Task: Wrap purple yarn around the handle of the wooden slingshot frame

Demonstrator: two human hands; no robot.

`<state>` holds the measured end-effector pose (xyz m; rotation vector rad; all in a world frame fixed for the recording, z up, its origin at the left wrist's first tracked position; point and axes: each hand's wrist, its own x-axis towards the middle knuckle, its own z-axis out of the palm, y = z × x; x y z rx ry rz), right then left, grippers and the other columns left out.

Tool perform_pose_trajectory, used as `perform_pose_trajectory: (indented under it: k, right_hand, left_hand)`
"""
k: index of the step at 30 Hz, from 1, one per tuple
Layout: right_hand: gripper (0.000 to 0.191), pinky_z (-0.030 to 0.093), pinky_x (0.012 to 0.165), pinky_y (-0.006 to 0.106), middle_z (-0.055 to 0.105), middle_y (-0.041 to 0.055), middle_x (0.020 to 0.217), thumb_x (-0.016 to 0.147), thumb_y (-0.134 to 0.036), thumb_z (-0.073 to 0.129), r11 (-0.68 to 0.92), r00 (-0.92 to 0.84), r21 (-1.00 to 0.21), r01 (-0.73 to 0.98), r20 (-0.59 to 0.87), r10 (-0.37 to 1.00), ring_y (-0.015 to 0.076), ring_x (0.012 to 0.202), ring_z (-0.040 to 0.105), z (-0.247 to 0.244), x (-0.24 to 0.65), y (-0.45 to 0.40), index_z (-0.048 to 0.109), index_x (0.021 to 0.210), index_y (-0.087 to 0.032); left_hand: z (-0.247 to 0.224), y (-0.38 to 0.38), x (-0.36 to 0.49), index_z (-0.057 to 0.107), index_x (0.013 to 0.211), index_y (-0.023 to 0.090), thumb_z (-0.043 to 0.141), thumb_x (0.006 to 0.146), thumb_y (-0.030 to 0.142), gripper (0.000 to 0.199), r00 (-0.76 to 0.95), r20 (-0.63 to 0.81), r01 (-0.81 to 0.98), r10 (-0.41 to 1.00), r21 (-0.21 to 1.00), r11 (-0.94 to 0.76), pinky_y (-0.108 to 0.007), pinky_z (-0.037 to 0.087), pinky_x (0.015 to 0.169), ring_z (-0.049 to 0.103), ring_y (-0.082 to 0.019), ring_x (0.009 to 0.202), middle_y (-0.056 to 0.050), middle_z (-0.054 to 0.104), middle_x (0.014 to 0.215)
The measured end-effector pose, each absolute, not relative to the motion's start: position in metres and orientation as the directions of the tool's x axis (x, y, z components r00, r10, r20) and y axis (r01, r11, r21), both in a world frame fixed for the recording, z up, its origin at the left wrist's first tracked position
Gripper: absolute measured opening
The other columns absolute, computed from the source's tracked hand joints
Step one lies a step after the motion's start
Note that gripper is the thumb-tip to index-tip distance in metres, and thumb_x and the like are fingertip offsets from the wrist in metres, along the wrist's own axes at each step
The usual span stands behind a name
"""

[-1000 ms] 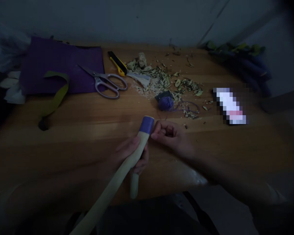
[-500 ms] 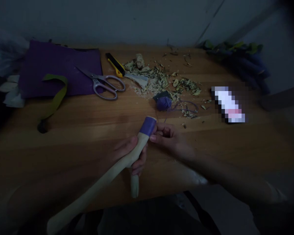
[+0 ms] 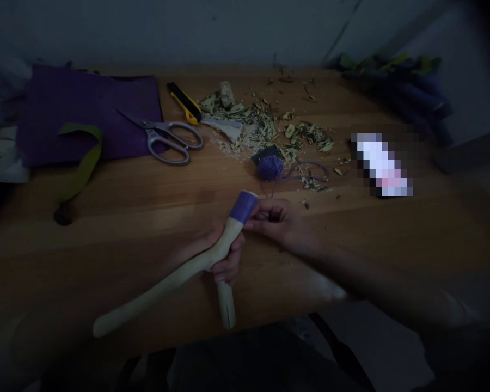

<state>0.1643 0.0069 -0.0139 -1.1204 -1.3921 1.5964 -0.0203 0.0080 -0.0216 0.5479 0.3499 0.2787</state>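
My left hand (image 3: pixel 229 264) is wrapped round a peeled, forked stick (image 3: pixel 188 272), just where its arms meet. One long arm slants down to the left and a short, split-ended one points down. The upper end carries a tight purple thread wrapping (image 3: pixel 243 207). Beside that wrapping, my right hand (image 3: pixel 283 222) is closed, thumb and forefinger pinched at its right edge. Purple thread (image 3: pixel 273 188) runs from the ball of thread (image 3: pixel 269 167) down to these fingers; the pinched part itself is hidden.
Scissors (image 3: pixel 173 142) lie partly on a purple sheet (image 3: pixel 85 109), near a green strap (image 3: pixel 92 163). A yellow-black utility knife (image 3: pixel 185 103) lies by wood shavings (image 3: pixel 257 128). Rightward are a blurred-out phone (image 3: pixel 381 166) and a dark bundle with green tips (image 3: pixel 416 92).
The stick has turned in my left hand's hold, its long arm swinging up and its short arm shifting slightly right. My right hand stays at the wrapping. The whole view has shifted slightly.
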Motion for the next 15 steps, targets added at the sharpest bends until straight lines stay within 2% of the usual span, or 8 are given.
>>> perform_pose_trajectory:
  k: [3, 6, 9, 12, 15]
  right_hand:
    - [0.019, 0.018, 0.048, 0.023, 0.028, -0.0074, 0.053, 0.072, -0.031, 0.065, -0.140, -0.348, -0.989, 0.051, -0.149, 0.925, 0.0063, 0.050, 0.024, -0.014, 0.164, 0.006, 0.055, 0.066, -0.016]
    - [0.029, 0.019, 0.047, 0.022, 0.025, -0.0071, 0.054, 0.071, -0.032, 0.066, -0.110, -0.341, -0.990, 0.093, -0.136, 0.930, 0.0059, 0.050, 0.023, -0.015, 0.165, 0.005, 0.046, 0.057, -0.016]
    - [0.025, 0.021, 0.046, 0.021, 0.026, -0.0068, 0.053, 0.072, -0.029, 0.064, -0.083, -0.362, -0.989, 0.121, -0.122, 0.924, 0.0058, 0.049, 0.026, -0.013, 0.165, 0.005, 0.048, 0.058, -0.016]
    - [0.013, 0.032, 0.050, 0.020, 0.042, -0.0051, 0.056, 0.075, -0.018, 0.059, -0.024, -0.411, -0.988, 0.154, -0.086, 0.908, 0.0067, 0.053, 0.040, -0.009, 0.168, 0.005, 0.054, 0.063, -0.016]
    - [0.004, 0.043, 0.061, 0.021, 0.061, -0.0011, 0.070, 0.073, -0.011, 0.059, 0.084, -0.547, -0.980, 0.182, -0.029, 0.837, 0.0095, 0.066, 0.056, -0.008, 0.172, 0.006, 0.060, 0.072, -0.015]
  left_hand:
    - [-0.024, 0.007, -0.021, 0.047, 0.074, 0.020, 0.039, 0.084, 0.052, 0.035, 0.945, -0.166, -0.164, 0.282, 0.506, 0.847, -0.022, 0.041, 0.052, 0.038, -0.008, 0.039, 0.007, 0.038, 0.044]
    - [-0.021, 0.005, -0.021, 0.049, 0.074, 0.019, 0.037, 0.086, 0.051, 0.035, 0.944, -0.157, -0.172, 0.291, 0.518, 0.838, -0.025, 0.043, 0.057, 0.040, -0.009, 0.043, 0.006, 0.040, 0.046]
    - [-0.016, 0.007, -0.023, 0.049, 0.075, 0.019, 0.039, 0.085, 0.050, 0.034, 0.954, -0.178, -0.114, 0.241, 0.527, 0.842, -0.027, 0.043, 0.063, 0.043, -0.011, 0.049, 0.005, 0.042, 0.049]
    - [-0.012, 0.011, -0.026, 0.049, 0.075, 0.019, 0.036, 0.085, 0.051, 0.036, 0.967, -0.232, 0.031, 0.101, 0.503, 0.864, -0.028, 0.041, 0.064, 0.040, -0.011, 0.049, 0.004, 0.041, 0.050]
    - [-0.009, 0.012, -0.028, 0.049, 0.075, 0.019, 0.036, 0.085, 0.052, 0.037, 0.968, -0.245, 0.159, -0.048, 0.459, 0.874, -0.026, 0.039, 0.057, 0.038, -0.011, 0.046, 0.004, 0.041, 0.049]
